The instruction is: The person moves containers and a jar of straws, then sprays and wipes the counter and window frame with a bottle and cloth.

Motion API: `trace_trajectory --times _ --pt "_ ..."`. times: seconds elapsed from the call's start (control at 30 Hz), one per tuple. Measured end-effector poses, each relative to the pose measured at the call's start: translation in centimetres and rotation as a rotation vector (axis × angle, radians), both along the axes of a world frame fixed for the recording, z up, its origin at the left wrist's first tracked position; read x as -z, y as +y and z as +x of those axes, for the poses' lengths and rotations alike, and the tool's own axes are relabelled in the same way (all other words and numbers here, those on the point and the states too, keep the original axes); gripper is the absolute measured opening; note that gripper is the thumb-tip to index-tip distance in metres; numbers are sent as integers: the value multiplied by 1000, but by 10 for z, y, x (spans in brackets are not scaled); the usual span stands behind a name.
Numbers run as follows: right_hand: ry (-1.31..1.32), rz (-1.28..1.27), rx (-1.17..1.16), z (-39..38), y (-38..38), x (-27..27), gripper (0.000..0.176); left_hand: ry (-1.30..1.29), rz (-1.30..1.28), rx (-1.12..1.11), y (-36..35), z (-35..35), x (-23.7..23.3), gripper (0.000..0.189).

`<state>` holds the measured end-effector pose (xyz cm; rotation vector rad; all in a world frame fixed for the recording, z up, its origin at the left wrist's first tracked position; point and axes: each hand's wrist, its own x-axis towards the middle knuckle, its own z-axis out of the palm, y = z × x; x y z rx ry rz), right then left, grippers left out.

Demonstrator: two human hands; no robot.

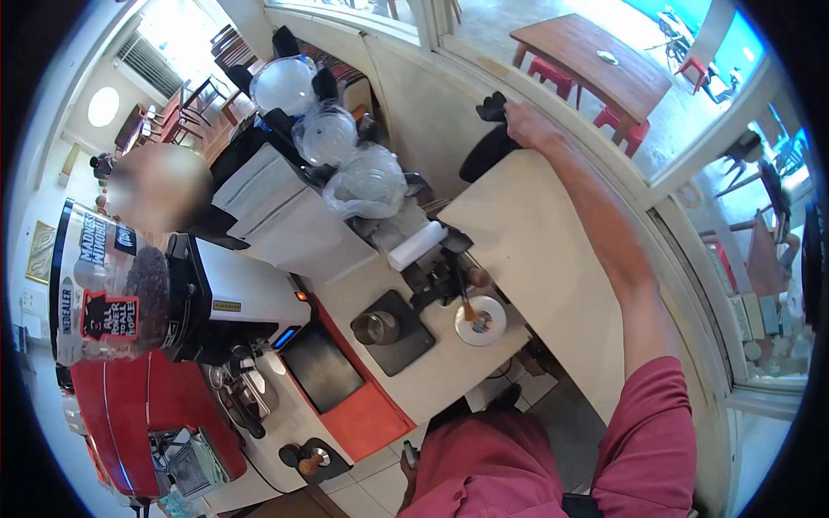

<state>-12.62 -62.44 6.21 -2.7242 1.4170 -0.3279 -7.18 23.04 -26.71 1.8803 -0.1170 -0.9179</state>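
Observation:
My right hand (pixel 528 126) reaches far forward over the end of the pale counter (pixel 540 229), its fingers closed on a black object (pixel 492 108) beside the window ledge. Just below that hand, a dark rounded item (pixel 490 155) rests against the counter's far edge. Low in the view, by my red shirt, my left hand (pixel 408 470) is wrapped round a small greyish item (pixel 409 451), only partly visible. Between my arms and the machines, a white plate (pixel 480 320) holds a brush, and a glass jar (pixel 376 328) stands on a black scale or mat.
A coffee grinder (pixel 237 298) with a bean hopper (pixel 117 293) and a red machine (pixel 147 423) stand at left. Plastic-wrapped lids (pixel 367 181) and a white roll (pixel 418 245) occupy the counter's back. A person with a blurred head is beyond the grinder. Windows run along the right.

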Motion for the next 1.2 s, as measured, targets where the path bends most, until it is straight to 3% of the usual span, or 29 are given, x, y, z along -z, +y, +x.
trace_trajectory --times 0.13,0.17,0.3,0.33,0.37,0.57,0.87,1.2 --pt "-91 161 141 -75 59 -3 26 103 -118 -32 -28 14 9 25" --pt "-99 211 197 -89 76 -11 31 28 -122 32 -37 18 11 27" --pt "-224 178 277 -161 148 -11 17 -130 -124 355 -57 42 9 31" --pt "-307 42 292 -177 164 -4 13 -122 -123 438 -62 49 7 31" --pt "-213 122 371 -201 179 1 14 -112 -119 512 -66 56 5 31" --pt "-271 89 608 -335 295 6 24 -112 -110 772 -99 57 -6 32" --pt "-321 -151 1126 -519 475 10 30 -134 -113 934 -126 38 -8 33" --pt "-152 -207 1479 -659 570 15 29 -152 -150 998 -144 18 -15 34"
